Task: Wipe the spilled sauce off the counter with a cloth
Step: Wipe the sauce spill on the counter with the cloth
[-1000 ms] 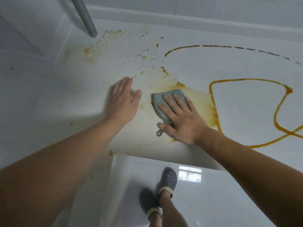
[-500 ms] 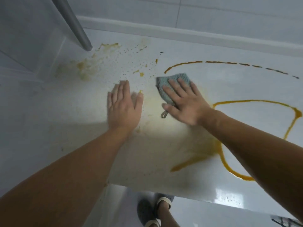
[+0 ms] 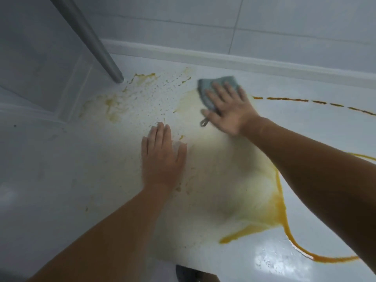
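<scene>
A: Where is the cloth (image 3: 218, 86)?
B: Far back near the wall (image 3: 264, 23), flat under the open right hand (image 3: 227, 110).
A: The other hand?
B: The left hand (image 3: 161, 157) lies flat, holding nothing, on the counter (image 3: 61, 169). Sauce (image 3: 282, 206) is by the front edge.

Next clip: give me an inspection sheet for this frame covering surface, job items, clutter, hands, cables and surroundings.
Surface: white counter, smeared yellow film across the middle, speckled drops toward the back left.
Job's things: grey-blue cloth flat on the counter near the back edge; sauce line unwiped at front right; dashed sauce trail unwiped at back right.
Clutter: nothing seen.
Hands: right hand flat on the cloth, fingers spread; left hand flat on the bare counter, holding nothing.
Cables: nothing seen.
Surroundings: tiled wall behind; metal pole meets the counter at back left; dark shoe partly visible below the front edge.
</scene>
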### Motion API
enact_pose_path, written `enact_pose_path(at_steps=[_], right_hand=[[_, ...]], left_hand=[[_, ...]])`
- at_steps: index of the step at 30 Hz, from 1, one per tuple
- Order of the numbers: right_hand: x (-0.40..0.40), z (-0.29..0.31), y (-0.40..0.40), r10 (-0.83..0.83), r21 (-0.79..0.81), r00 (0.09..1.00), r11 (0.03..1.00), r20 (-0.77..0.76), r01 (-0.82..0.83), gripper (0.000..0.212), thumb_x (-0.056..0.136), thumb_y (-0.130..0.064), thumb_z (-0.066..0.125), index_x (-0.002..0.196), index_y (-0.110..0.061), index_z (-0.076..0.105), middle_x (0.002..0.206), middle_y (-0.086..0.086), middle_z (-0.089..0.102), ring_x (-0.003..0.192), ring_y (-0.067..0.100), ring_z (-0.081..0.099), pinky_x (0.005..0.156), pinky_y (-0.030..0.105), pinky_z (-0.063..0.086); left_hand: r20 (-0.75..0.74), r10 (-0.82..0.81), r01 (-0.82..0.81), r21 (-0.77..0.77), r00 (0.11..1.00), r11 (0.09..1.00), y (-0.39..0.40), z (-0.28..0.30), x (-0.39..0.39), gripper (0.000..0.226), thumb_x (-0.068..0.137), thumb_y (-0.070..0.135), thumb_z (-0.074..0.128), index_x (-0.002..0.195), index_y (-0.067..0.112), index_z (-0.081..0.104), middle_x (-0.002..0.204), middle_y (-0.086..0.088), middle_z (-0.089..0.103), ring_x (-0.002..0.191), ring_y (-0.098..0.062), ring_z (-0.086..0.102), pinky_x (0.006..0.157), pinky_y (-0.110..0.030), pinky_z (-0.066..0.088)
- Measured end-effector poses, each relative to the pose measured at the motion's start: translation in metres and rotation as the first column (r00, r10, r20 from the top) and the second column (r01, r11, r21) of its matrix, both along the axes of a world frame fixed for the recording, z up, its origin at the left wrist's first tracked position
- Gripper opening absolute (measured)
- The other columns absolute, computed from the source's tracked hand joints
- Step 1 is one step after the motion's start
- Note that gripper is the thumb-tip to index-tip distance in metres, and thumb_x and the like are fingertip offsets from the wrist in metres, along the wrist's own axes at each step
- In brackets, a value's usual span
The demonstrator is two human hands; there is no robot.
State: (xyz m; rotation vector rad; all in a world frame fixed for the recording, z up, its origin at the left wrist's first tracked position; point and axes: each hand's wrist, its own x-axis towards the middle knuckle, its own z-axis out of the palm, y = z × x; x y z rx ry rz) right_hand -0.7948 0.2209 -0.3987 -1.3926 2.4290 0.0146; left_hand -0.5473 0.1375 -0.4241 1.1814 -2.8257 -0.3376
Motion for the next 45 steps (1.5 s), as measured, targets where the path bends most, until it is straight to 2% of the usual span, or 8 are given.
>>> enact_pose_path(at_steps=[4,11,20,26,29,34,41,45], right_hand=[[0.010,0.003,-0.039,-0.274,0.010,0.962,0.962,0.001,0.274,0.091,0.095,-0.082,0.003,0.170,-0.031,-0.005,0.178,0.004,-0.016,0.163,0.033,-0.019,0.127,0.059,-0.015],[0.031,0.000,0.005,0.113,-0.030,0.993,0.993,0.037,-0.112,0.082,0.101,-0.080,0.007,0.170,-0.037,-0.003,0.179,-0.006,-0.011,0.164,0.021,-0.016,0.130,0.052,-0.012],[-0.034,0.004,0.085,-0.586,-0.028,0.810,0.809,0.024,0.587,0.096,0.094,-0.086,0.007,0.172,-0.029,0.001,0.179,0.006,-0.011,0.164,0.033,-0.014,0.128,0.061,-0.011],[0.042,-0.002,0.093,-0.041,-0.033,0.998,0.999,0.044,0.043,0.087,0.098,-0.084,0.006,0.170,-0.038,-0.003,0.178,-0.003,-0.014,0.163,0.025,-0.020,0.129,0.055,-0.013],[0.013,-0.005,0.145,-0.216,-0.082,0.976,0.973,-0.018,0.214,0.085,0.097,-0.084,0.012,0.170,-0.040,0.005,0.180,-0.006,-0.004,0.165,0.022,-0.009,0.131,0.052,-0.007],[-0.020,0.003,0.202,-0.648,-0.017,0.762,0.762,0.002,0.648,0.093,0.095,-0.085,0.012,0.171,-0.033,0.003,0.179,0.002,-0.011,0.164,0.030,-0.012,0.129,0.058,-0.009],[0.125,-0.002,0.192,-0.176,-0.022,0.982,0.984,0.070,0.178,0.086,0.098,-0.085,0.010,0.170,-0.039,0.000,0.178,-0.003,-0.014,0.163,0.025,-0.020,0.129,0.055,-0.014],[0.106,-0.004,0.252,-0.396,-0.074,0.918,0.916,0.002,0.395,0.081,0.100,-0.080,0.016,0.170,-0.039,0.008,0.179,-0.005,-0.002,0.165,0.024,-0.007,0.131,0.052,-0.006]], left_hand=[[0.012,0.006,-0.006,0.009,1.000,1.000,-0.001,0.000,0.000,0.077,0.102,0.061,0.018,0.163,0.015,0.018,0.171,-0.001,0.011,0.158,-0.014,0.000,0.128,-0.047,0.006],[0.016,0.015,-0.015,-0.010,1.000,1.000,0.000,-0.004,0.000,0.072,0.102,0.057,0.025,0.162,0.016,0.023,0.171,0.000,0.014,0.158,-0.013,0.003,0.128,-0.046,0.008],[-0.016,0.040,-0.040,0.002,0.999,0.999,0.002,-0.002,-0.002,0.069,0.102,0.052,0.028,0.161,0.017,0.026,0.170,-0.001,0.018,0.157,-0.014,0.008,0.128,-0.045,0.007],[-0.041,0.026,-0.027,-0.026,0.999,0.999,0.004,-0.004,-0.001,0.065,0.104,0.049,0.031,0.160,0.016,0.029,0.169,-0.004,0.021,0.156,-0.018,0.013,0.128,-0.045,0.008],[-0.018,0.019,-0.020,-0.053,1.000,0.998,0.003,-0.006,-0.001,0.066,0.105,0.050,0.028,0.160,0.014,0.028,0.169,-0.006,0.021,0.156,-0.020,0.013,0.128,-0.045,0.009],[-0.068,-0.021,0.022,0.010,0.997,1.000,0.005,-0.003,0.003,0.070,0.102,0.052,0.025,0.160,0.012,0.029,0.168,-0.007,0.025,0.155,-0.020,0.018,0.128,-0.042,0.008],[-0.127,-0.274,0.288,0.112,0.953,0.951,0.038,0.004,0.009,0.073,0.099,0.054,0.029,0.156,0.010,0.039,0.164,-0.007,0.034,0.153,-0.021,0.027,0.128,-0.043,0.011],[-0.094,-0.420,0.429,0.128,0.903,0.894,0.075,0.011,0.018,0.075,0.098,0.060,0.024,0.156,0.015,0.038,0.164,-0.001,0.034,0.153,-0.018,0.026,0.128,-0.041,0.009]])
